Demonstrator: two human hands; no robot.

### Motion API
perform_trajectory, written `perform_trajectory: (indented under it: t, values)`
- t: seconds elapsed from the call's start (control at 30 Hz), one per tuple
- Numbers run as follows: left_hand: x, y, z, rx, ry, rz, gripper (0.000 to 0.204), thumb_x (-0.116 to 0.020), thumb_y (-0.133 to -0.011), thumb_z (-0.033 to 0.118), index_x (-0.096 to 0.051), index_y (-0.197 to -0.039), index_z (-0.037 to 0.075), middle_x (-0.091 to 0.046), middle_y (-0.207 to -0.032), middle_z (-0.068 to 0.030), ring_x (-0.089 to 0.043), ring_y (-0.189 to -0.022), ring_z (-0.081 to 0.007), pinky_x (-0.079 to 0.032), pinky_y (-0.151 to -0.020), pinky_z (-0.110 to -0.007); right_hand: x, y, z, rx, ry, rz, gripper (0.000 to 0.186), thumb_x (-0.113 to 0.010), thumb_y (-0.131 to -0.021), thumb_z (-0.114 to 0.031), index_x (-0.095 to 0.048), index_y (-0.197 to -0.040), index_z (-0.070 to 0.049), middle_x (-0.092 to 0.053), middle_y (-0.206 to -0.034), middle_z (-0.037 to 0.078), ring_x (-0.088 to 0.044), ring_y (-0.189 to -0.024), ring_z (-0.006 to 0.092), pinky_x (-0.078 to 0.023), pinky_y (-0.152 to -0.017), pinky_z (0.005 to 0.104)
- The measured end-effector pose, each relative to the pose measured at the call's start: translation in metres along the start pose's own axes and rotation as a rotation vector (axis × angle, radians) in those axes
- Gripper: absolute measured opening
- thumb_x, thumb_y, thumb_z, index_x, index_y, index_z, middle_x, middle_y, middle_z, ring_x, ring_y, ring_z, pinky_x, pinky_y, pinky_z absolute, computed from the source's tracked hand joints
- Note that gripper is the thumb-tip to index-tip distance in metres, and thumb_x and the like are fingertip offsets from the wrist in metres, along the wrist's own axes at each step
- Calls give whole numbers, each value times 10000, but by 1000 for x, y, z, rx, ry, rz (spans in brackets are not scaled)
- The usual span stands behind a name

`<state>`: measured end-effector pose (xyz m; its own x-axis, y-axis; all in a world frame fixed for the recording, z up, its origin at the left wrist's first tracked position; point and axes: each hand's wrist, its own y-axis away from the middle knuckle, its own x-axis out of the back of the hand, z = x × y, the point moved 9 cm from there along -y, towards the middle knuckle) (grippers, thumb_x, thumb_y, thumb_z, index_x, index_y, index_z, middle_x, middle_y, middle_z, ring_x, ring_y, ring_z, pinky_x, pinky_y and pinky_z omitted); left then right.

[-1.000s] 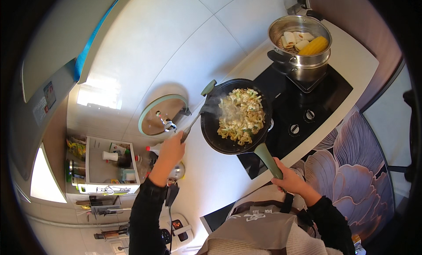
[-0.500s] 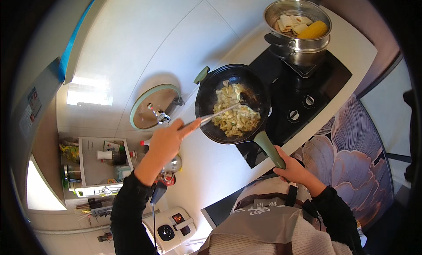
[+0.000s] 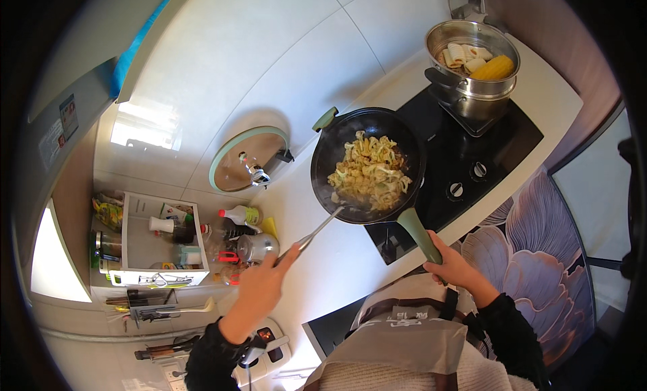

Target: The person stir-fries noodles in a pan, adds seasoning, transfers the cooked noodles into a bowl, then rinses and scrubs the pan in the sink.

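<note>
My left hand [image 3: 261, 293] is closed around the handle of a long metal spatula [image 3: 318, 231]. The spatula's far end reaches into the near left side of a black wok [image 3: 325, 163], and its head is hard to make out there. Chopped, yellowish-white pieces that look like cauliflower [image 3: 374, 169] lie heaped in the wok, with faint steam about them. The wok's green long handle [image 3: 419, 236] is gripped by my right hand [image 3: 453, 263]. A small green side grip [image 3: 325, 119] sticks out on the wok's far side.
On the black cooktop [image 3: 499, 155] stands a steel steamer pot [image 3: 482, 88] with corn and white rolls. A glass lid [image 3: 246, 160] leans against the wall at left. Bottles, a steel kettle-like pot [image 3: 257, 248] and a white rack [image 3: 162, 236] stand further left.
My left hand has drawn the spatula back from the middle of the wok to its near left edge. The food is more heaped together. The whole view has shifted slightly.
</note>
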<state>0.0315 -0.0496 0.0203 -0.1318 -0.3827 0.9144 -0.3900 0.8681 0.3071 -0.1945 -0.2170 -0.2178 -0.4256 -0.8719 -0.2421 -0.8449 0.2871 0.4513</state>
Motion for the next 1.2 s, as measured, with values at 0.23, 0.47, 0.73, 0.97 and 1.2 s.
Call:
perform_trajectory:
  t: [0.23,0.47,0.73,0.97,1.2]
  values:
    - [-1,-53,30,7,47,184,692,-576,-819,2,-446,-1446,264,-554,-896,-84,-594,-605,-327,-487,-533,-435,0,1,-6,22,45,-22,814,-607,-883,-38,-147,-1544,-159,-545,-821,89,-538,-534,133,-462,-476,291]
    - [33,-101,64,-173,-122,404,635,-568,-828,23,-475,-1413,249,-489,-865,-78,-575,-513,-265,-486,-450,-391,-2,-3,-1,23,35,-22,820,-603,-886,-33,-139,-1548,-165,-542,-805,77,-542,-545,126,-462,-480,288]
    - [22,-74,19,-165,-222,276,622,-572,-833,41,-489,-1411,253,-541,-881,-69,-578,-497,-260,-477,-460,-380,-2,-1,-1,20,29,-9,803,-611,-887,-45,-160,-1538,-173,-540,-809,77,-531,-527,125,-462,-474,284]
    - [24,-12,0,-37,-39,99,690,-575,-805,1,-467,-1430,270,-559,-901,-81,-613,-596,-311,-496,-520,-412,-2,0,-3,26,3,-18,801,-612,-885,-47,-164,-1538,-174,-543,-832,82,-539,-533,125,-463,-474,284]
    - [-3,-66,33,14,86,251,676,-557,-818,-3,-470,-1425,282,-552,-893,-88,-598,-577,-333,-510,-541,-449,-2,0,1,5,-22,-17,837,-608,-886,-29,-136,-1563,-170,-530,-821,59,-538,-548,117,-447,-485,281]
